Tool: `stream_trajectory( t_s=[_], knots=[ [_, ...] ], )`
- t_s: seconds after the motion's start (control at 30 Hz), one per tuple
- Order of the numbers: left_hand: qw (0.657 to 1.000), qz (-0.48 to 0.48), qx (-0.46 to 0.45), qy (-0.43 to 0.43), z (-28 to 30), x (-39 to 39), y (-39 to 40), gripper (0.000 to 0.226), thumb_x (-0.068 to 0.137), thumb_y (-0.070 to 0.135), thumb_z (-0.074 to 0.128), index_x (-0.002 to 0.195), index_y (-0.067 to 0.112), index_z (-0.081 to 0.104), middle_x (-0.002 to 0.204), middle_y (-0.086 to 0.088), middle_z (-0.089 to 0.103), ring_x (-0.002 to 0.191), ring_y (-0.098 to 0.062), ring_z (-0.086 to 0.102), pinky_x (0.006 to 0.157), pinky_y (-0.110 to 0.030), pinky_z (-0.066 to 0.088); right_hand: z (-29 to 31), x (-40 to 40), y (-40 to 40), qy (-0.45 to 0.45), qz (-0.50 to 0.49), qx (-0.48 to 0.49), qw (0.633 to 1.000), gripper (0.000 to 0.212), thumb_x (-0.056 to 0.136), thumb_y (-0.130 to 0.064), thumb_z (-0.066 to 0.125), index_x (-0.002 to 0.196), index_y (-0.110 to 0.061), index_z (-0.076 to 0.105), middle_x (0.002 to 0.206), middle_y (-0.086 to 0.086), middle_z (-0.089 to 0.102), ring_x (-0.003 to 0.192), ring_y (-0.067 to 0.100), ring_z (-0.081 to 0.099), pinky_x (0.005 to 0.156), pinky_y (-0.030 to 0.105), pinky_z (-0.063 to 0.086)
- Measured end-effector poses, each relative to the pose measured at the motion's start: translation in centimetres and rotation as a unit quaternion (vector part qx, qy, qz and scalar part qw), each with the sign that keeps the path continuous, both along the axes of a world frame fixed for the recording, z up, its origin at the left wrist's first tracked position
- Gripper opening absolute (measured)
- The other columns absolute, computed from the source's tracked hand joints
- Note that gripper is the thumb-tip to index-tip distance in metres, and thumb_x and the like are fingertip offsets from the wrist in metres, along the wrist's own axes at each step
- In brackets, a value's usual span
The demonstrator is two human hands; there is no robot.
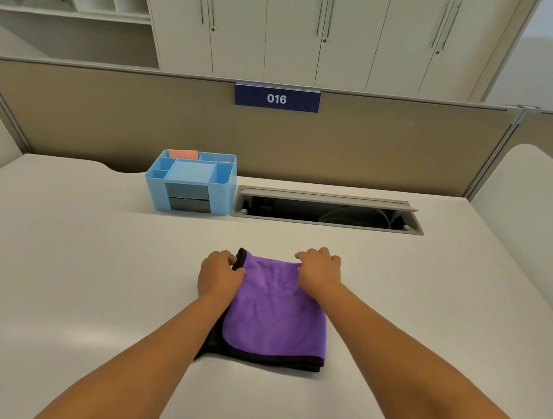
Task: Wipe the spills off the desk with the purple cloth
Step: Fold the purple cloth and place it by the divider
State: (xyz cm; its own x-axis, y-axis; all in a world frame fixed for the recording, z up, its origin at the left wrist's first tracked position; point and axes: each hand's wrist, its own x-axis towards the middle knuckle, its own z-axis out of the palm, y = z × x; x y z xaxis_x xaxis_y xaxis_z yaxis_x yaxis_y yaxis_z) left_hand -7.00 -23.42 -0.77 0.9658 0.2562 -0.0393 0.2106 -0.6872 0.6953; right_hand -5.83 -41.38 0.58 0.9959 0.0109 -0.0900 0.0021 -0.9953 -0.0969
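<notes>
The purple cloth [276, 316] with a black hem lies folded flat in the middle of the white desk [54, 270]. My left hand [219, 275] pinches its far left corner, where the black edge curls up. My right hand [319, 271] grips the far right corner of the fold. Both forearms reach in from the bottom of the view. I see no spill on the desk surface.
A blue desk organiser [192, 182] stands at the back left of the desk. To its right is an open cable tray slot [328, 211]. A beige partition with a "016" sign [276, 98] closes the back, and white side panels flank the desk.
</notes>
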Motion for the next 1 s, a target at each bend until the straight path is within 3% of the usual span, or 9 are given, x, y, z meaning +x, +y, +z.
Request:
stream_trajectory(
  t_s=[0.03,0.1,0.23,0.47,0.6,0.7,0.8,0.87,1.0],
  knots=[
    [1.000,-0.004,-0.026,-0.001,0.0,0.3,0.1,0.007,0.085,0.016,0.062,0.091,0.014,0.058,0.093,-0.009,0.063,0.082,-0.021,0.057,0.068,-0.027,0.044,0.0,0.3,-0.2,0.008,-0.007,0.001,1.000,0.038,0.095,-0.018,0.041,0.131,-0.023,0.051,0.132,0.004,0.054,0.125,0.025,0.039,0.103,0.041,0.030],
    [0.997,-0.016,-0.070,-0.005,-0.2,0.9,0.3,0.009,0.086,0.013,0.058,0.084,0.016,0.050,0.082,-0.002,0.057,0.079,-0.022,0.057,0.063,-0.024,0.041,-0.1,0.9,-0.6,0.016,-0.019,0.024,0.999,0.030,0.094,-0.022,0.044,0.122,-0.024,0.058,0.123,0.004,0.059,0.121,0.024,0.042,0.101,0.041,0.031],
    [0.997,-0.025,-0.067,-0.008,-1.4,1.9,1.0,0.008,0.089,0.019,0.057,0.095,0.017,0.051,0.092,0.000,0.056,0.079,-0.018,0.054,0.070,-0.028,0.043,-0.1,1.6,-1.8,0.009,-0.048,0.058,0.997,0.025,0.095,-0.026,0.044,0.115,-0.025,0.060,0.116,0.004,0.062,0.117,0.023,0.044,0.100,0.042,0.031],
    [0.989,-0.106,0.097,-0.041,-3.7,1.9,0.3,0.015,0.096,0.027,0.036,0.106,0.020,0.044,0.102,-0.006,0.064,0.073,-0.016,0.054,0.068,-0.031,0.047,-2.3,1.1,-1.3,-0.017,-0.109,0.049,0.993,0.027,0.099,-0.028,0.039,0.119,-0.019,0.054,0.120,0.006,0.060,0.116,0.025,0.045,0.096,0.041,0.036],
    [0.971,-0.110,0.213,-0.020,-3.5,1.4,0.0,0.035,0.097,0.027,0.035,0.130,0.017,0.032,0.126,-0.013,0.050,0.095,-0.029,0.060,0.080,-0.039,0.052,-2.7,-0.3,-0.8,-0.067,-0.146,0.108,0.981,0.034,0.099,-0.029,0.038,0.131,-0.018,0.045,0.140,0.008,0.045,0.129,0.027,0.037,0.107,0.042,0.031],
    [0.970,-0.050,0.228,-0.071,-2.8,0.6,-1.0,0.057,0.095,0.027,0.040,0.145,0.016,0.015,0.154,-0.015,0.021,0.138,-0.033,0.028,0.112,-0.045,0.026,-3.5,-2.2,0.5,-0.098,-0.112,0.131,0.980,0.047,0.100,-0.035,0.030,0.145,-0.020,0.029,0.159,0.004,0.013,0.147,0.025,0.006,0.118,0.046,0.006],
    [0.934,-0.196,0.275,-0.117,-4.0,-1.5,-2.7,0.058,0.097,0.033,0.027,0.148,0.015,0.006,0.159,-0.008,0.005,0.147,-0.022,0.000,0.114,-0.041,-0.007,-5.3,-4.2,2.4,-0.059,-0.055,0.108,0.991,0.059,0.099,-0.046,0.021,0.151,-0.019,0.011,0.161,0.003,-0.004,0.147,0.023,-0.010,0.117,0.047,-0.009],
    [0.922,-0.252,0.288,-0.051,-5.2,-2.3,-2.8,0.059,0.096,0.042,0.017,0.148,0.019,0.000,0.160,-0.002,0.000,0.146,-0.017,-0.005,0.114,-0.042,-0.011,-6.0,-4.4,2.6,-0.034,-0.050,0.093,0.994,0.065,0.097,-0.051,0.018,0.151,-0.019,0.001,0.160,0.003,-0.008,0.147,0.022,-0.013,0.115,0.047,-0.013],
    [0.924,-0.245,0.295,0.007,-5.5,-2.1,-1.1,0.071,0.091,0.059,0.013,0.147,0.021,-0.007,0.159,0.002,-0.007,0.146,-0.015,-0.009,0.114,-0.048,-0.011,-5.8,-4.3,1.6,-0.019,-0.053,0.080,0.995,0.071,0.094,-0.058,0.018,0.151,-0.020,-0.003,0.160,0.001,-0.010,0.147,0.020,-0.014,0.114,0.048,-0.015]
  ],
)
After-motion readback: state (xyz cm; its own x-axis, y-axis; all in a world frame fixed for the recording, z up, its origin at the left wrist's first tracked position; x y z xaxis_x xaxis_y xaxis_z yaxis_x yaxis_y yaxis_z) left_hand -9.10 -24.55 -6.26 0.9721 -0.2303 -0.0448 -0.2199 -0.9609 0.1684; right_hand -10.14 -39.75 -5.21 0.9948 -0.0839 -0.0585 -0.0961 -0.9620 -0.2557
